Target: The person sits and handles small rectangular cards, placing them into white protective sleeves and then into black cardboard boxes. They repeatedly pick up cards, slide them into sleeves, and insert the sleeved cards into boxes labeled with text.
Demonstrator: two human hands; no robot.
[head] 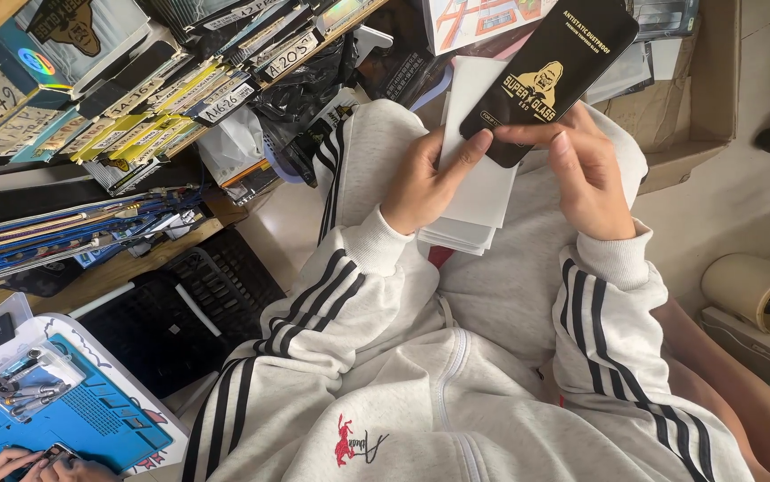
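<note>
Both hands hold a black sleeve over white packets.

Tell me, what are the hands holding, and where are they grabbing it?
Both hands pinch the black packet at its bottom end; the left hand also holds the white stack.

Seated person in a pale striped tracksuit. Left hand grips a stack of white packets on the lap, thumb pressed on the lower end of a black packet. Right hand pinches that same black packet from the other side, fingers on its lower edge; the packet is tilted, top end pointing up-right. Cardboard box just beyond the hands. Shelf of labelled packets to the left. Black keyboard below it. Blue mat bottom left, another person's hands at its edge. Tape roll far right.
</note>
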